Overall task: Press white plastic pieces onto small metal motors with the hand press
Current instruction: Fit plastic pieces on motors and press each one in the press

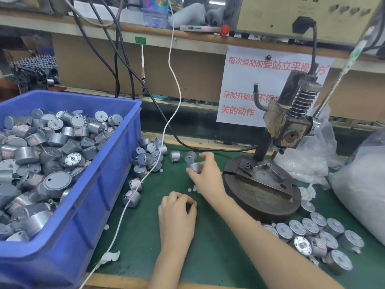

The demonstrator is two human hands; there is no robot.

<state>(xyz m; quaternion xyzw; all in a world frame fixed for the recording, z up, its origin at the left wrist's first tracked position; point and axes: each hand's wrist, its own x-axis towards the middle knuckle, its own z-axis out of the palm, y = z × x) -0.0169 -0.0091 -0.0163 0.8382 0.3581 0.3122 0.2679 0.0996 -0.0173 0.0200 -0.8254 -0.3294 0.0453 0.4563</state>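
Metal motor: in my right hand, lifted just off the mat, left of the press.
Right hand: fingers and thumb curled round the motor's body, forefinger raised above it.
Left hand: low over the mat, nearer to me than the right. The fingers are curled in, and the thumb and forefinger tips pinch what looks like a white piece.
Pieces: a few loose white ones on the mat between my hands, beside my right wrist.
Press: ram up, well above the round base.
Bin: blue, at my left, heaped with motors.
Loose motors: scattered on the mat between the bin and my right hand.
Front motors: a cluster lying flat-face up, near the press base on my side.
Bag: clear, white contents, far right.
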